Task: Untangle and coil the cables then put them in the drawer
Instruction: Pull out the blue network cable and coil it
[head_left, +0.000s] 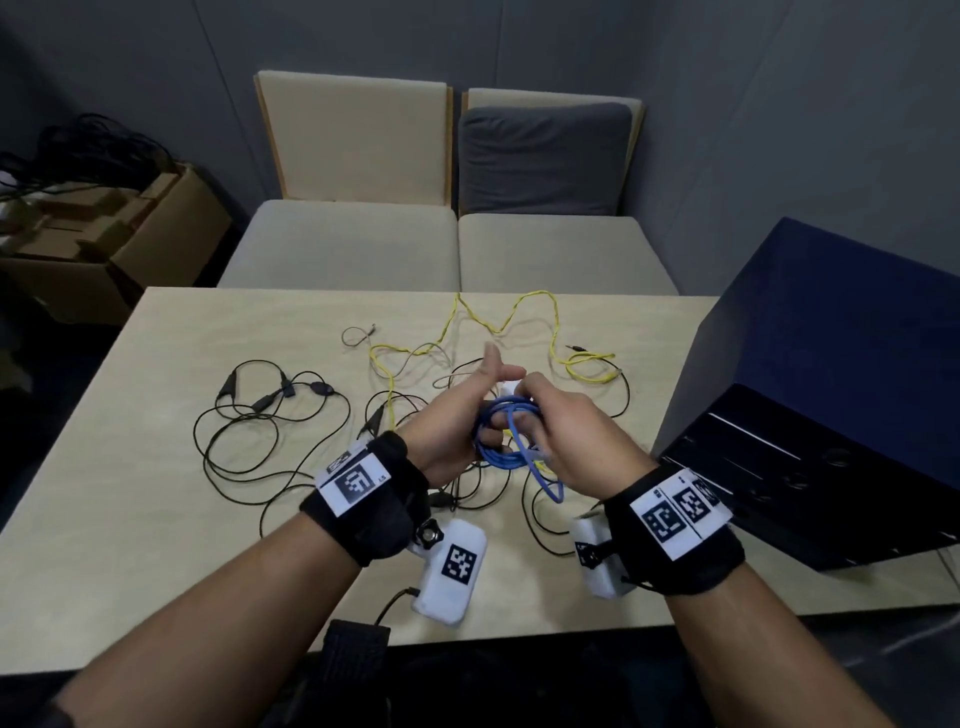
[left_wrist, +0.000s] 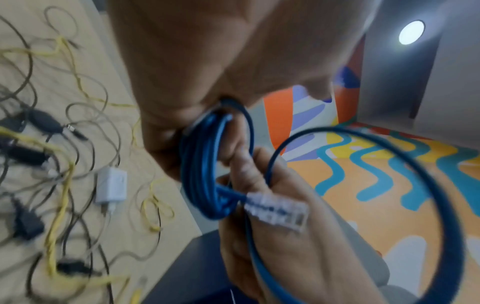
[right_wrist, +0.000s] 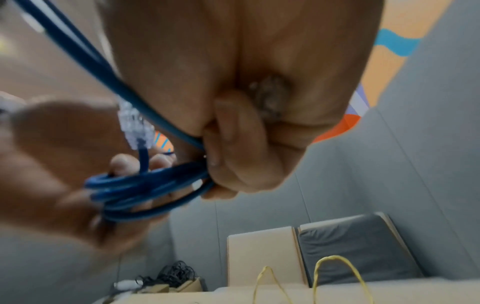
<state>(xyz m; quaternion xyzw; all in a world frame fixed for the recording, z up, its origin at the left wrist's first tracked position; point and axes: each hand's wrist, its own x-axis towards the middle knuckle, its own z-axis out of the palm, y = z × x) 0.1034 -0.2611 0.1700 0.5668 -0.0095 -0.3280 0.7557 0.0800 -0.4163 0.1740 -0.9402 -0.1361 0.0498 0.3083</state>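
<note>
In the middle of the head view we have the blue cable (head_left: 506, 439) held up above the desk (head_left: 156, 467), most of it already wound into a small coil. Our left hand (head_left: 457, 415) sits to the left of that coil with its fingers passed through the loops and curled round the bundle, thumb sticking up. Our right hand (head_left: 566, 431) is just right of it, fingers closed on the same cable. The left wrist view shows the clear plug (left_wrist: 278, 211) lying across the right hand's fingers, just beside the bundle. A free loop of the blue cable hangs down below both hands, toward the lower middle of the frame.

What the next move turns on, as we judge it, is this: the coil stands roughly upright between the two hands, its opening facing left to right, and the loose tail runs out from the right hand's side. So the right hand is the nearer one to bring the tail round, while the left keeps the coil from springing open. The tail looks short, so this cable seems close to finished.

The rest waits on the desk beyond our hands: the yellow cable (head_left: 498, 322) sprawled toward the upper middle, black cables (head_left: 249, 441) to the left, still crossing one another. The dark blue drawer unit (head_left: 831, 395) stands at the right edge, nearer our right hand; we cannot tell whether a drawer is open.
</note>
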